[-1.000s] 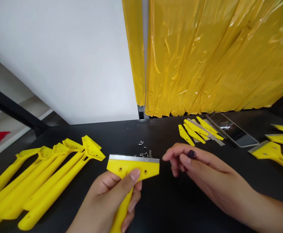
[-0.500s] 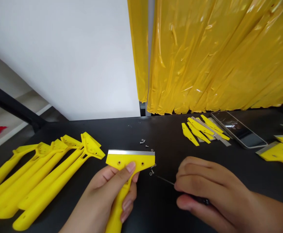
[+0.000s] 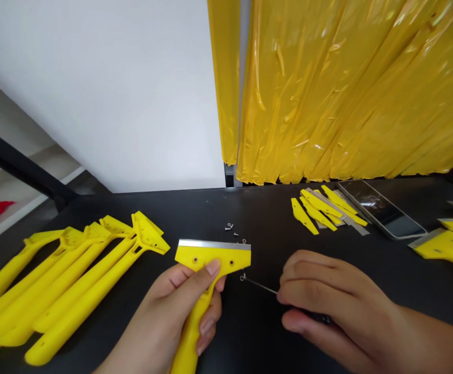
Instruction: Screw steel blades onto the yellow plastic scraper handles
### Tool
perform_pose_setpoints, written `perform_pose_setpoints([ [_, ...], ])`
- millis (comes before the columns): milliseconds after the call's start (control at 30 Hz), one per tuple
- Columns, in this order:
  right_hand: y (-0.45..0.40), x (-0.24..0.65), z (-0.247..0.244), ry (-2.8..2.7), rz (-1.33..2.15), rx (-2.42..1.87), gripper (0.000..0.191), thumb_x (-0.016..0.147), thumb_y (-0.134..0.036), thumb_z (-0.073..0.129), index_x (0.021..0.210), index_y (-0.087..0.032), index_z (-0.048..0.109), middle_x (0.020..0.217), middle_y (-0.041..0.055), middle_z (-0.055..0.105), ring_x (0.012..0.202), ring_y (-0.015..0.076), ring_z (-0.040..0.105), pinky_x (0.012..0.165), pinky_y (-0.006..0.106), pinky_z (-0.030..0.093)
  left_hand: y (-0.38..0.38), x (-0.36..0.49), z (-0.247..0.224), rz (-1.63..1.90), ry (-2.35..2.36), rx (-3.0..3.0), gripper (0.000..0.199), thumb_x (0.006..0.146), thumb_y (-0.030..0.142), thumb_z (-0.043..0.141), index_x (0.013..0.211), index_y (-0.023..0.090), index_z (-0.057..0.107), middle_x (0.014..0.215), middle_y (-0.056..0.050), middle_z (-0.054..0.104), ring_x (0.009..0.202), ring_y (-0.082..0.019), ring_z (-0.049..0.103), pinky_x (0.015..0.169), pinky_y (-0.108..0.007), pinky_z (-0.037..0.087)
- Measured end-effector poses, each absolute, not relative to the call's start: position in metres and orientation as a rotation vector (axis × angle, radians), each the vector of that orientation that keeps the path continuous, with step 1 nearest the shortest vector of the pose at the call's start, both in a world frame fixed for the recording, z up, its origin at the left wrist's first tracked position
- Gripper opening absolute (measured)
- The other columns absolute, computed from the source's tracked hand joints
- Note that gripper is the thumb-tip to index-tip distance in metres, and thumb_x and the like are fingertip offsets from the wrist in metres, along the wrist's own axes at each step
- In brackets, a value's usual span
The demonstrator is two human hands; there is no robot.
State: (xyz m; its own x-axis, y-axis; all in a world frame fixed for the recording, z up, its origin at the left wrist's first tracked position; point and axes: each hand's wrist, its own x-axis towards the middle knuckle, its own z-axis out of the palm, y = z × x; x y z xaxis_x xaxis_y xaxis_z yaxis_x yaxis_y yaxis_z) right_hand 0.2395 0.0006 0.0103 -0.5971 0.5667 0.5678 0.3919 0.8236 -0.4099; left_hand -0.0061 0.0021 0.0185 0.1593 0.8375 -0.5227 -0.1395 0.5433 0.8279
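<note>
yellow scraper (image 3: pixel 205 255) fills the left hand (image 3: pixel 174 304); right hand (image 3: pixel 337 301) grips a thin screwdriver (image 3: pixel 261 286).

The left forearm (image 3: pixel 127 345) enters from seven o'clock; the left hand (image 3: pixel 183 301) is closed, its thumb (image 3: pixel 198 283) pointing to one o'clock above curled fingers (image 3: pixel 209 324). The right forearm (image 3: pixel 436 332) enters from four o'clock; the right hand (image 3: pixel 335 301) is bent-fingered, thumb tip toward ten.

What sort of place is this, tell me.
Likely a small assembly workbench: loose screws and nuts, a row of yellow handles, and a thin-shafted tool in the right hand.
</note>
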Motion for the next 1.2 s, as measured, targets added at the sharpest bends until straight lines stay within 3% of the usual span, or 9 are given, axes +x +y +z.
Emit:
perform_pose_setpoints([
  [567, 0.000, 0.249, 0.010, -2.198, 0.525, -0.737, 0.013, 0.098, -0.011, 0.061, 0.110, -0.015, 0.064, 0.087, 0.0068, 0.069, 0.082, 0.0194, 0.063, 0.073, 0.035, 0.054, 0.005, -0.005, 0.019, 0.771, 1.211, 0.674, 0.030, 0.086, 0.045, 0.077, 0.077, 0.020, 0.064, 0.051, 0.004, 0.050, 0.047, -0.011, 0.038, 0.046, -0.022, 0.034],
  [1200, 0.006, 0.250, 0.006, -1.987, 0.620, -0.895, 0.012, 0.101, -0.009, 0.057, 0.104, -0.019, 0.064, 0.089, 0.0027, 0.065, 0.081, 0.0139, 0.063, 0.073, 0.028, 0.051, 0.004, -0.008, 0.021, 0.758, 1.233, 0.700, 0.033, 0.088, 0.049, 0.075, 0.080, 0.020, 0.063, 0.053, 0.004, 0.050, 0.048, -0.012, 0.040, 0.048, -0.022, 0.035],
])
